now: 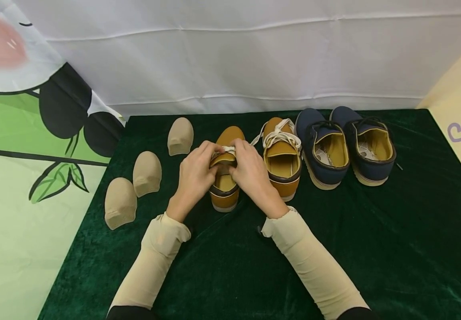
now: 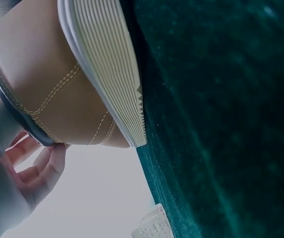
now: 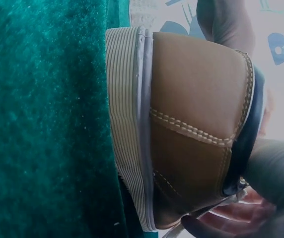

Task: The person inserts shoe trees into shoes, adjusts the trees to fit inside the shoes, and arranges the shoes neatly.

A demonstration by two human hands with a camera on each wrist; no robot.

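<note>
A tan leather shoe (image 1: 224, 205) with white laces and a dark collar stands upright, its heel toward me. My left hand (image 1: 197, 171) grips the left side of its opening, thumb inside and fingers by the laces. On the other side, my right hand (image 1: 251, 168) holds the opening's edge with fingertips near the laces. Something pale shows inside, under the tongue between my thumbs. The left wrist view shows fingers (image 2: 55, 166) bent against the shoe's side (image 2: 33, 64). In the right wrist view, curled fingers (image 3: 231, 218) reach the lace area beyond the collar.
Three beige toe-shaped shoe inserts (image 1: 121, 202) lie on the left of the green velvet cloth (image 1: 230, 275). Right of my hands stand a second tan shoe (image 1: 281, 180) with loose white laces and two navy shoes (image 1: 328, 175). A white curtain (image 1: 254, 62) hangs behind.
</note>
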